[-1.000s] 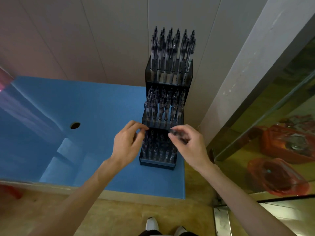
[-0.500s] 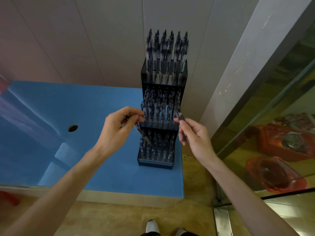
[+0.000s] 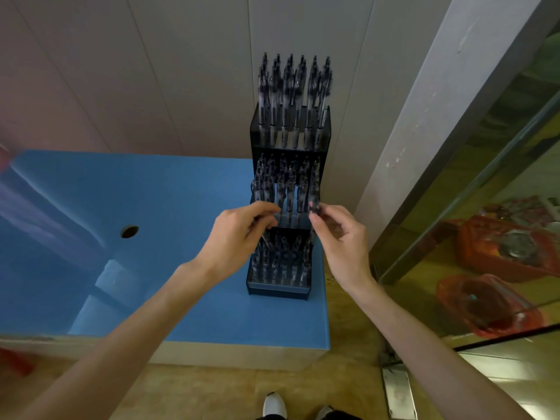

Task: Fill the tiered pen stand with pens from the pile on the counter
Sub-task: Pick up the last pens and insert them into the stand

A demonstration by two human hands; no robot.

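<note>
A black tiered pen stand (image 3: 278,287) stands on the blue counter (image 3: 169,207) against the wall, with several clear dark-ink pens upright in each of its three tiers. My left hand (image 3: 236,237) is at the left front of the middle tier and pinches a pen (image 3: 267,236) that slants down in front of the lowest tier. My right hand (image 3: 339,237) is at the right front of the middle tier and pinches another pen (image 3: 314,206) by its upper part. No pile of loose pens shows on the counter.
A round hole (image 3: 129,231) is in the counter left of the stand. A grey pillar (image 3: 424,122) and a glass case (image 3: 485,237) with red containers inside stand to the right. The counter's front edge is near my shoes (image 3: 274,406).
Both hands have risen from the lowest tier to the middle tier, each with a pen. In the last half second they drew closer to the stand's front.
</note>
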